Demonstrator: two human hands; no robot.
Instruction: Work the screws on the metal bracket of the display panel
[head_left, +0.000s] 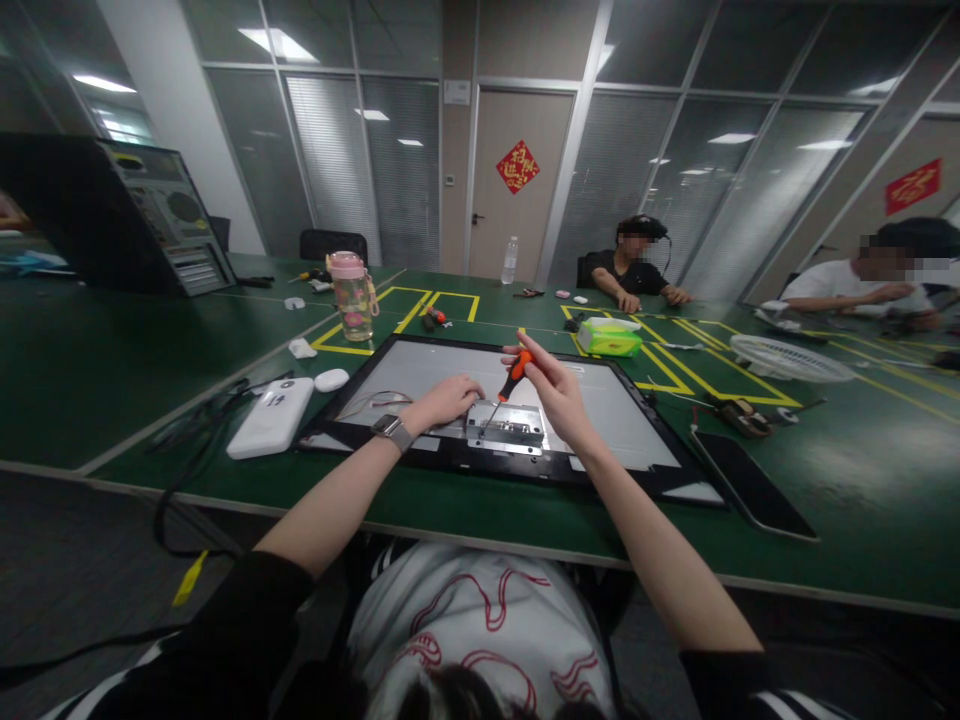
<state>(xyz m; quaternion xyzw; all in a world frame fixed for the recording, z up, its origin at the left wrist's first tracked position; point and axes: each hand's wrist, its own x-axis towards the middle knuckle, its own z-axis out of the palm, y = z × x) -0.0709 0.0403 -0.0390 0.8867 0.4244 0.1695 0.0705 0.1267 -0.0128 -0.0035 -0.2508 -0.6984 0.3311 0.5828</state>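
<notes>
A flat monitor panel [630,410] lies back-side up on the green table, framed in black. A small metal bracket [508,431] sits at its near middle. My right hand [553,392] is closed round an orange-and-black screwdriver [514,374], tip slanting down onto the bracket. My left hand [448,397], with a watch at the wrist, rests curled on the panel just left of the bracket, fingers touching its edge.
Left of the panel lie a white power bank [271,416], a white case [331,379] and cables. A pink-lidded bottle [352,295], a green tissue pack [609,338], a dark phone [752,485] and a fan grille [787,358] stand around. Two other people sit across the table.
</notes>
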